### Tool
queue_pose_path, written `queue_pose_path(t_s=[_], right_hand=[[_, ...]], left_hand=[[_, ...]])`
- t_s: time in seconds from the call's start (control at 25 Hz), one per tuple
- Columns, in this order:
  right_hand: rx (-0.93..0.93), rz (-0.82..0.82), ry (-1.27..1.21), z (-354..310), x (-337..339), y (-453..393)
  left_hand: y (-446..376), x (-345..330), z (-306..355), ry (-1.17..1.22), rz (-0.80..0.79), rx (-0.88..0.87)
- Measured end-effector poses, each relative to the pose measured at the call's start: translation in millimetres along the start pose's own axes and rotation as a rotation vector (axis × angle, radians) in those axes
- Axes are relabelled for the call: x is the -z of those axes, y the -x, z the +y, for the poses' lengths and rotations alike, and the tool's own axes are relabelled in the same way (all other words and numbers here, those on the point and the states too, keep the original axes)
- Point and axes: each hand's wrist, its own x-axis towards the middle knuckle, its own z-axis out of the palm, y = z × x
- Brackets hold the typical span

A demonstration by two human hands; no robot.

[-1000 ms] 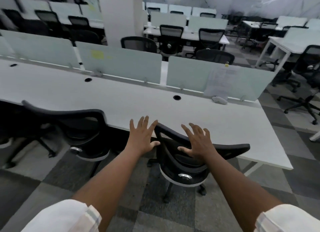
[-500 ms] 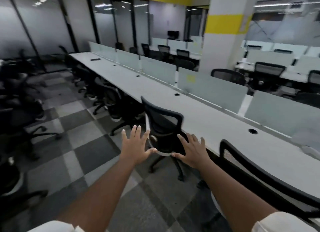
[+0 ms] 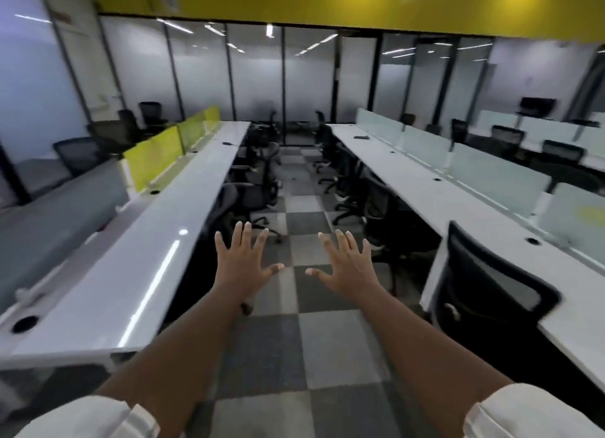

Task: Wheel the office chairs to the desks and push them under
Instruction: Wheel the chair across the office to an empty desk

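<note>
Two hands out front, and neither one has hold of anything: the left hand [image 3: 244, 267] and the right hand [image 3: 343, 267] are both spread wide, fingers straight and apart, palms down, hovering over the checkered carpet [image 3: 314, 346] in the aisle, with white rolled sleeves showing at the bottom edge. Nearest task piece is the black mesh chair [image 3: 491, 284] on the right, its backrest standing up just beside the edge of the right desk [image 3: 425, 189], seat tucked in below the top as far as one can see. It sits well clear of the right hand, no contact at all. Further down that same run, more dark chairs [image 3: 347, 189] line the desk edge, some angled out toward the aisle. Over on the left, the long white left desk [image 3: 147, 264] stretches away with yellow-green dividers [image 3: 157, 151] along its far side, and a cluster of black chairs [image 3: 255, 189] crowds the aisle beside it, several turned loosely and not squared in. Frosted partitions [image 3: 491, 176] run down the middle of the right-hand bench, and glass walls [image 3: 255, 74] close off the far end under a yellow band
</note>
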Motion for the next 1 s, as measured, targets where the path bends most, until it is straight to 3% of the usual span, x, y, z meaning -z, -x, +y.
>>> queue_pose_path(t_s=[0.52, 0.76, 1.0], right_hand=[[0.501, -0.132, -0.121, -477, -88, -124], [0.744, -0.142, -0.128, -630, -113, -155], [1.0, -0.117, -0.119, -772, -144, -216]], left_hand=[[170, -76, -452, -0.209, -0.275, 0.56], [232, -113, -564, -0.223, -0.386, 0.811], [238, -134, -666, -0.275, -0.422, 1.001]])
